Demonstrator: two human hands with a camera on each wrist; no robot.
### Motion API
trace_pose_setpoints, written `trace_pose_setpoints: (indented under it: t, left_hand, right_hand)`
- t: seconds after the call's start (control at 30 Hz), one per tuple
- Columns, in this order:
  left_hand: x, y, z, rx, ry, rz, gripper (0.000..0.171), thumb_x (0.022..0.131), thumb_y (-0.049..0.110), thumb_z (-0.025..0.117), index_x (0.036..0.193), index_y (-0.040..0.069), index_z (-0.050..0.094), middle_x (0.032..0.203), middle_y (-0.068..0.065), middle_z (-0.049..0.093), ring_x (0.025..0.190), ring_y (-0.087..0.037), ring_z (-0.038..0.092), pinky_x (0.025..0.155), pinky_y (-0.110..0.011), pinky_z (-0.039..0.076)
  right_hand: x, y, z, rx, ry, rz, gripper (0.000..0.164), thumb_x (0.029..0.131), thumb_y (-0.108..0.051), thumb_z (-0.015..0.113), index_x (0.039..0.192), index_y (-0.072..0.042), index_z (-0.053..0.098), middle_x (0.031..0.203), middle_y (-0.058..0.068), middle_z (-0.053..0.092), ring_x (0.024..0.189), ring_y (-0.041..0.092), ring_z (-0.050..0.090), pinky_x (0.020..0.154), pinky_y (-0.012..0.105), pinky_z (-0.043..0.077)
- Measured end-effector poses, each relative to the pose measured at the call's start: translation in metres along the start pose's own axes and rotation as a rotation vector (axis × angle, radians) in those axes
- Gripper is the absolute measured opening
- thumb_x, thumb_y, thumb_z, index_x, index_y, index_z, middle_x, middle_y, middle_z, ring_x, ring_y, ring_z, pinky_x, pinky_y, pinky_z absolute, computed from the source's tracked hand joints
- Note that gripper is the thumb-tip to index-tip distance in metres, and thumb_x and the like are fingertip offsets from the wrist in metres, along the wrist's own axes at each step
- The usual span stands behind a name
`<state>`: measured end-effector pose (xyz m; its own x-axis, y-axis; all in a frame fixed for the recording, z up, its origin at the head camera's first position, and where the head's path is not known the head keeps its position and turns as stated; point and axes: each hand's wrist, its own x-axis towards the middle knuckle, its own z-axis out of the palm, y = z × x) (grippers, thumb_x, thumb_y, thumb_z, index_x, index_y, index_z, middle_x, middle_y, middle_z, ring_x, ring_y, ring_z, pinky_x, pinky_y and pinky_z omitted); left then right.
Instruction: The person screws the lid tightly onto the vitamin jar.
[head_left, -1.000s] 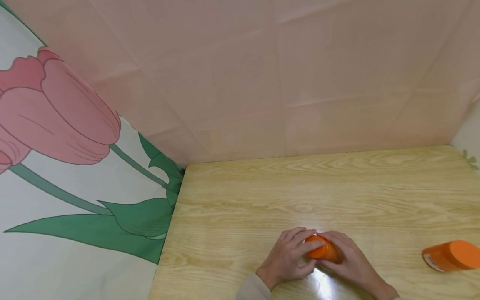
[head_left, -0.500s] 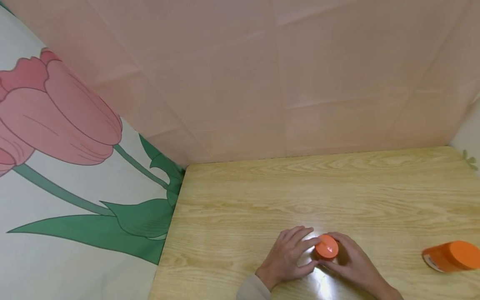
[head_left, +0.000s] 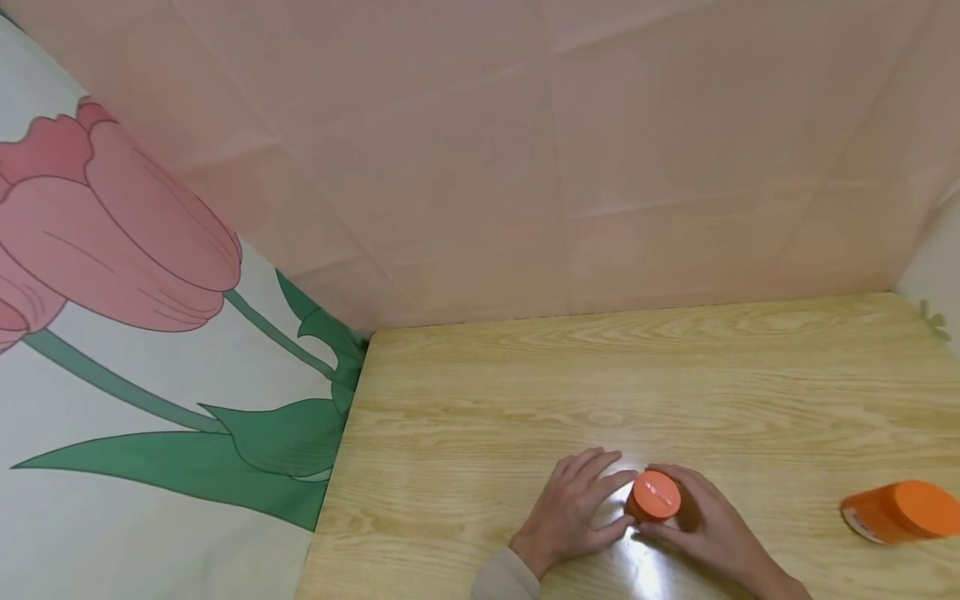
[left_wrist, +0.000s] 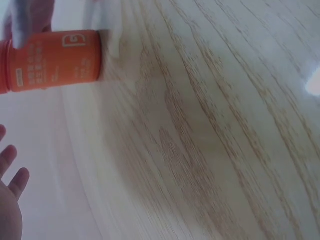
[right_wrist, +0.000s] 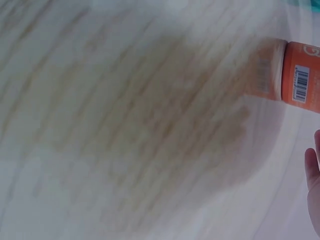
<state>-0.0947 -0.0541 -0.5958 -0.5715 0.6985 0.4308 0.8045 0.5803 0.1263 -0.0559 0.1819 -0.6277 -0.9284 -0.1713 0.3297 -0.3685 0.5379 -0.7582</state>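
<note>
A small orange bottle (head_left: 657, 496) with a flat round lid stands upright on the wooden table, between both hands. My right hand (head_left: 708, 525) holds it from the right, thumb at the near side and forefinger at the far side. On its left, my left hand (head_left: 573, 508) spreads its fingers, with forefinger and thumb tips close to the bottle; whether they touch it is unclear. In the left wrist view, pale print shows on the bottle (left_wrist: 55, 60), partly behind a finger. The right wrist view catches a barcode on the bottle (right_wrist: 305, 77) at its right edge.
A second, larger orange container (head_left: 892, 512) with a white label near its base stands at the right of the wood-grain table (head_left: 480, 400). Behind the table rises a pinkish cloth backdrop (head_left: 465, 167). A tulip-printed panel (head_left: 150, 375) borders the left side.
The bottle, earlier tilted and gripped between both hands, now stands upright and slightly farther right. My left fingers have come off its lid and spread, while the right hand stays around it.
</note>
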Motion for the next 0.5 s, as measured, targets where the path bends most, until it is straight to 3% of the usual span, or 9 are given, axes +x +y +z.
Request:
trace_pose_setpoints:
  t: [0.13,0.33,0.5]
  left_hand:
    - [0.0,-0.003,-0.001,0.035,0.019,-0.004,0.061,0.087,0.05,0.067,0.141,0.025,0.053,0.146,0.001,0.052,0.133,-0.018,0.051,0.108,-0.031,0.041]
    - [0.001,-0.01,-0.003,0.043,0.031,-0.06,0.063,0.085,0.049,0.07,0.141,0.025,0.053,0.144,-0.001,0.054,0.135,-0.021,0.05,0.107,-0.036,0.043]
    - [0.003,-0.019,-0.004,0.069,0.045,-0.125,0.066,0.085,0.049,0.07,0.142,0.022,0.051,0.146,-0.004,0.052,0.139,-0.025,0.046,0.108,-0.043,0.044]
  right_hand:
    - [0.002,-0.002,-0.008,0.0,-0.032,0.009,0.09,0.059,-0.025,0.095,0.138,-0.012,0.055,0.131,-0.002,0.06,0.127,-0.018,0.035,0.102,0.0,0.017]
    - [0.008,0.004,-0.021,0.0,-0.054,-0.026,0.071,0.079,-0.007,0.078,0.144,-0.012,0.049,0.142,0.002,0.053,0.136,-0.012,0.029,0.107,0.001,0.014]
    - [0.02,0.012,-0.032,-0.02,-0.011,-0.054,0.064,0.085,-0.002,0.069,0.145,-0.008,0.048,0.149,0.01,0.048,0.143,-0.006,0.026,0.112,0.005,0.011]
